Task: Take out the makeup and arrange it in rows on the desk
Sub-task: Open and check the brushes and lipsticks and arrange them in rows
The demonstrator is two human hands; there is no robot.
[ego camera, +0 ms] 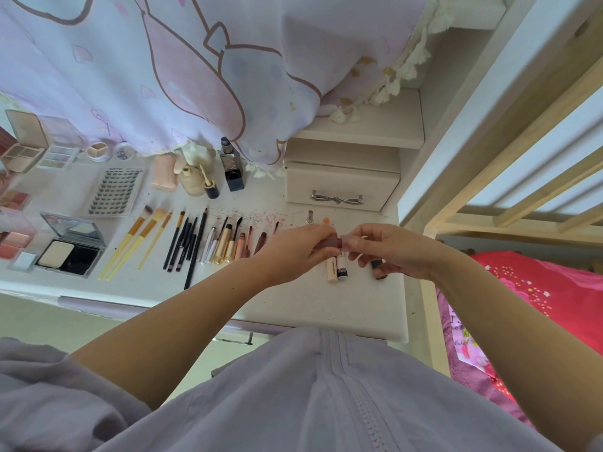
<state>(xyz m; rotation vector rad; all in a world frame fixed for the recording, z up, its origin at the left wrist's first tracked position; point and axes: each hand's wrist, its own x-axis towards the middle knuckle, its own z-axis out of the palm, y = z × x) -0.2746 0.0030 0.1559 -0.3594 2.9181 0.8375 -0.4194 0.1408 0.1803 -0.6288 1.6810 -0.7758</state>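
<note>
Small white desk (pixel 293 308) tucked under a pale curtain (pixel 163 76) with pink cartoon outlines, wooden bed frame (pixel 489 158) running up the right of the frame and a little drawer box (pixel 339 187) with a bow handle at centre.

The desk's pretty full already: open powder compacts (pixel 70 252) at lower left, a lash tray (pixel 115 190) above them, then a long row of yellow-handled brushes (pixel 137 243), black pencils (pixel 187 246) and slim gloss tubes (pixel 225 246) running toward the middle.

Just right of centre both hands meet over the row. The left hand (pixel 293 249) and right hand (pixel 391 249) each pinch one end of a small dark-pink lipstick tube (pixel 331 242), held level above the desk. Can't tell if it's being capped or uncapped. Two short tubes (pixel 337 269) lie right under it.

The tube looks like smooth hard plastic, round, very light and a bit slick, so I'd guess it rolls if laid down carelessly. Best hold is fingertips around the barrel, not only on the cap, since the cap could pull off.
</note>
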